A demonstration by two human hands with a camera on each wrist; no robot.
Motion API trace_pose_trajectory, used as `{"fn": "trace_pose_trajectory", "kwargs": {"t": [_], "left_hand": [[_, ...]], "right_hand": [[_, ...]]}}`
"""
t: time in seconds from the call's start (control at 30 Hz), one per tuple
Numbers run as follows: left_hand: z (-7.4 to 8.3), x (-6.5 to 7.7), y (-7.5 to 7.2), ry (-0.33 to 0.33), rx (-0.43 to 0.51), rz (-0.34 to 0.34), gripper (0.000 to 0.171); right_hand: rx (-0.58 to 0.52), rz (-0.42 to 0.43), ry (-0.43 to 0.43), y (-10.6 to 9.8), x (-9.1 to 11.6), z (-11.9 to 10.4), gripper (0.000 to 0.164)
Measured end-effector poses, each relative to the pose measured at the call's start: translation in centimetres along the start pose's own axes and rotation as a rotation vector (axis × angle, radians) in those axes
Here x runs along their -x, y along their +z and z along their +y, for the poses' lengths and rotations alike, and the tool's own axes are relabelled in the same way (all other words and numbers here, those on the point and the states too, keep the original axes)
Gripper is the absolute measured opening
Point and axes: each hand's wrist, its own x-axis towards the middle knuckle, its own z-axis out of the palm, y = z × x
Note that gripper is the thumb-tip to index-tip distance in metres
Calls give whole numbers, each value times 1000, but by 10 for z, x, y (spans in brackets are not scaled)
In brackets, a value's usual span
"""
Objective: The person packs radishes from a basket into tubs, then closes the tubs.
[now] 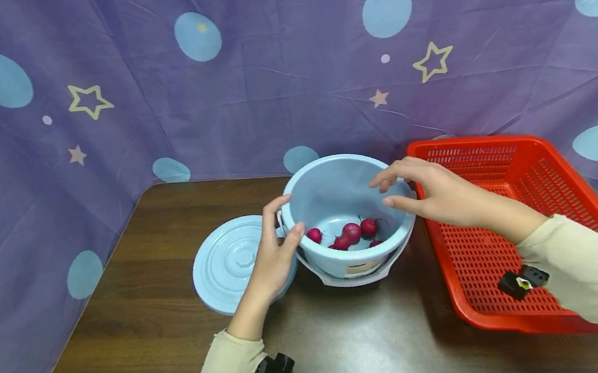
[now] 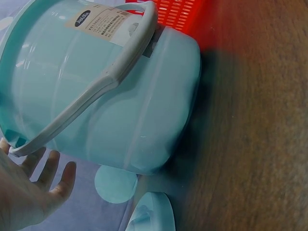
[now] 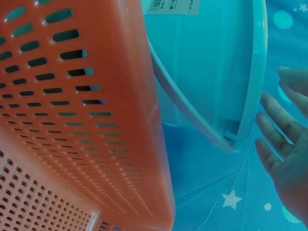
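Observation:
A light blue bucket (image 1: 342,181) with a pale grey handle (image 2: 96,86) stands on the table, its mouth open. Several red radishes (image 1: 351,231) with thin roots lie at the bottom. At the bucket's left rim my left hand (image 1: 273,256) touches it with thumb and index finger, while the other fingers spread loosely beside the handle's joint in the left wrist view. Over the right rim hovers my right hand (image 1: 433,191), fingers apart and slightly bent, thumb separate, nothing held. The right wrist view shows its fingers (image 3: 281,115) close by the rim.
A blue lid (image 1: 229,263) lies on the wooden table (image 1: 348,348) left of the bucket, partly behind my left hand. To the right stands a red perforated plastic basket (image 1: 454,279), under my right forearm. A purple patterned curtain (image 1: 271,86) hangs behind.

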Motion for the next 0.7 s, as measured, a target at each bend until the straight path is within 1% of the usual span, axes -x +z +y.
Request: {"fn": "trace_pose_trajectory", "kwargs": {"t": [0.17, 0.3, 0.43, 0.57, 0.7], "left_hand": [[1, -1, 1, -4, -34, 0, 55], [4, -1, 1, -11, -76, 30, 55], [6, 0, 0, -30, -111, 45, 57], [11, 3, -4, -14, -114, 50, 62], [16, 6, -12, 9, -142, 58, 63]], "right_hand": [[-17, 21, 20, 1, 3, -5, 31], [-29, 52, 58, 5, 5, -15, 31], [-38, 75, 100, 13, 7, -30, 31], [-73, 96, 124, 22, 10, -48, 34], [-140, 153, 97, 36, 11, -66, 34]]}}
